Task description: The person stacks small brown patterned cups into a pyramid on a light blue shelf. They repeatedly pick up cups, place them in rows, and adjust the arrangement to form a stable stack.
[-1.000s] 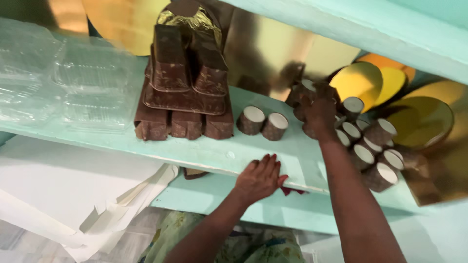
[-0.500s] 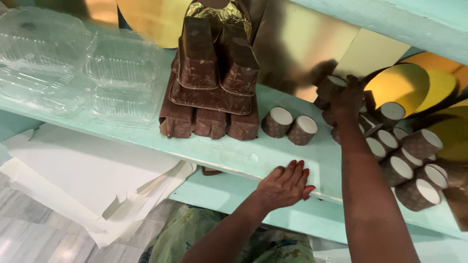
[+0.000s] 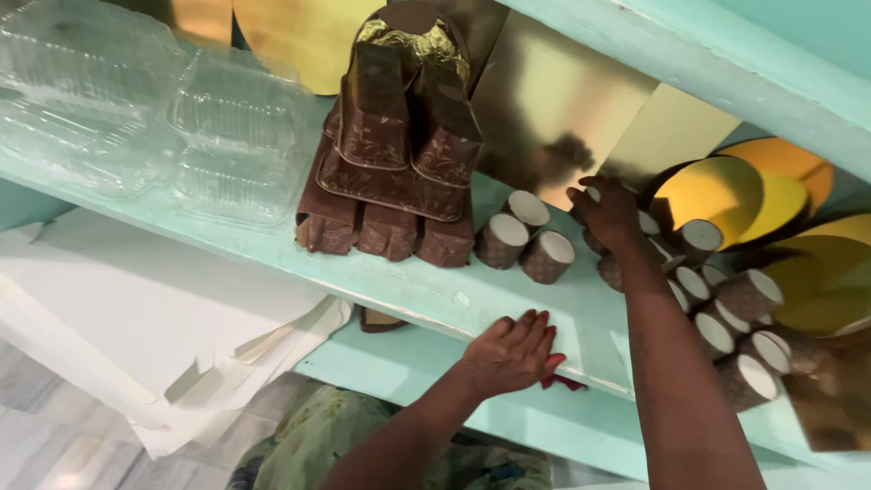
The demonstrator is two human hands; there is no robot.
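Note:
My right hand (image 3: 606,214) reaches onto the pale green shelf (image 3: 408,290) and rests its fingers on a cluster of brown paper baking cups (image 3: 717,299) lying on their sides; whether it grips one I cannot tell. Three more brown cups (image 3: 523,240) lie just left of it. My left hand (image 3: 513,350) lies palm down on the shelf's front edge, fingers together, holding nothing. A stack of brown patterned paper loaf moulds (image 3: 392,172) stands left of the cups.
Clear plastic clamshell boxes (image 3: 145,109) fill the shelf's left end. Gold cake boards (image 3: 726,195), round and square, lean against the back wall. White paper sheets (image 3: 154,318) lie on the lower shelf. An upper green shelf (image 3: 726,63) overhangs.
The view has shifted, so everything sits further right and lower. My left hand has stayed on the shelf edge and my right hand has stayed at the cups.

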